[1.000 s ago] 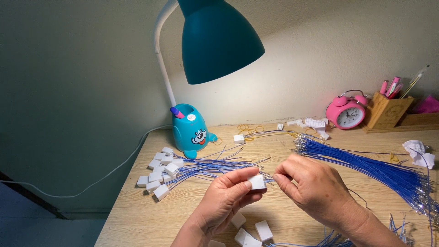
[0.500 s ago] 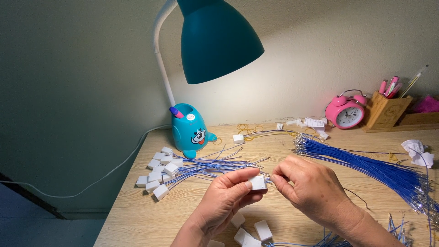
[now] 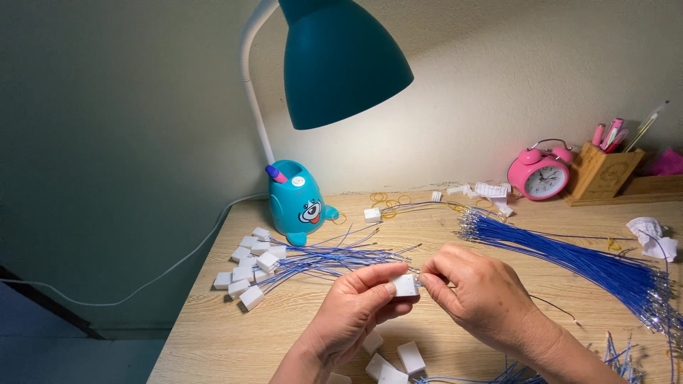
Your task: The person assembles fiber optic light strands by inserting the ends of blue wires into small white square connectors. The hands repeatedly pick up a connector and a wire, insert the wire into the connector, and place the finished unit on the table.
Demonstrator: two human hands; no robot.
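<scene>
The left hand holds a small white plastic block above the desk, near the front edge. The thumb and first fingers are pressed together on the block, pinching it from both sides. The other fingers curl in under it.

The right hand is just beside the block, on its right side. Its thumb and pointer finger are squeezed together at the block's edge. They seem to pinch the tip of a thin wire there, but the wire end is too small to see well.

More white blocks lie on the desk right under the hands, at the front edge. A pile of white blocks with blue wires sits toward the left edge of the desk. A big bunch of loose blue wires fans out toward the right edge.

At the back of the desk stand a teal lamp with a little bear-shaped base, a pink alarm clock and a wooden pen holder. Some yellow rubber bands lie near the lamp base.
</scene>
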